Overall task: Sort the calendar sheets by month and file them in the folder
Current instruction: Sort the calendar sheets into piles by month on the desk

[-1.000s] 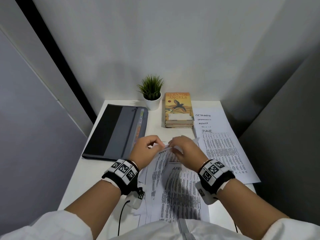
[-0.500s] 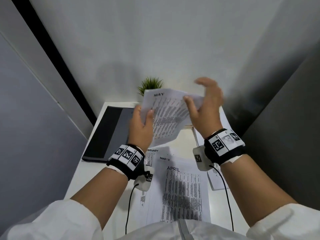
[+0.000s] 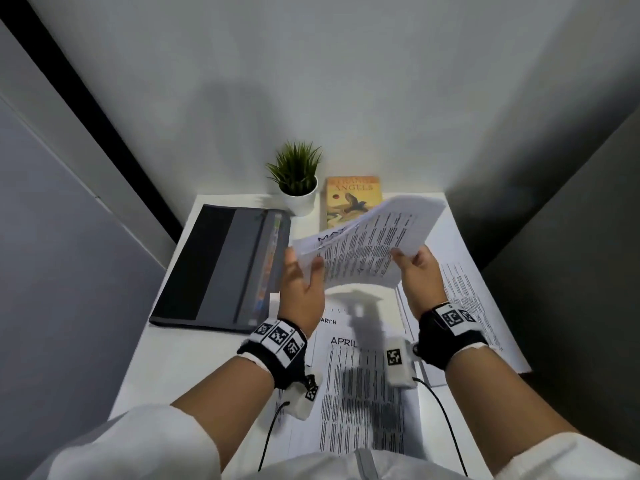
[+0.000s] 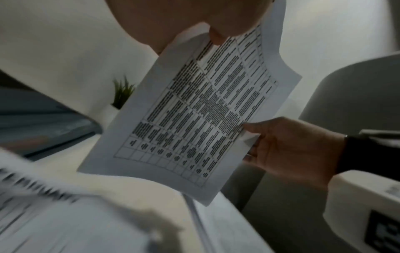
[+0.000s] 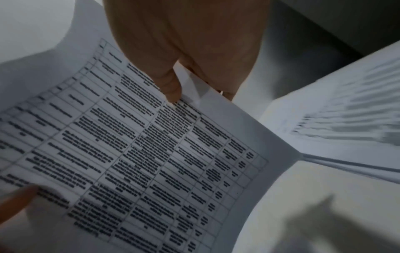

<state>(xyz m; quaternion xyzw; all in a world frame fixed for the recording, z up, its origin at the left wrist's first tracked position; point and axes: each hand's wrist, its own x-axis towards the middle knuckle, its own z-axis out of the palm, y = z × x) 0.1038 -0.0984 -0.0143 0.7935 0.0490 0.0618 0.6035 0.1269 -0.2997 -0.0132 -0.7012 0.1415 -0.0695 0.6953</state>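
Note:
The calendar sheet headed MAY point(image 3: 367, 240) hangs in the air above the desk, bowed and tilted toward the back right. My left hand point(image 3: 304, 268) pinches its near left edge, thumb point(image 4: 216, 34) on the printed side. My right hand point(image 3: 405, 261) pinches its near right edge, thumb point(image 5: 171, 90) on top and fingers beneath. Below, a fanned pile with APRIL point(image 3: 363, 393) on top lies near me, with MARCH showing above it. A second pile of sheets point(image 3: 467, 289) lies to the right. The grey folder point(image 3: 221, 265) lies at the left of the desk.
A small potted plant point(image 3: 298, 181) and a stack of books point(image 3: 349, 199) stand at the back of the white desk point(image 3: 166, 358). Grey walls close the desk in on three sides. Wrist cables trail down over the near sheets.
Both hands lifted the MAY sheet off the near pile, raised it high, and have now lowered it, tilting it flatter toward the right pile.

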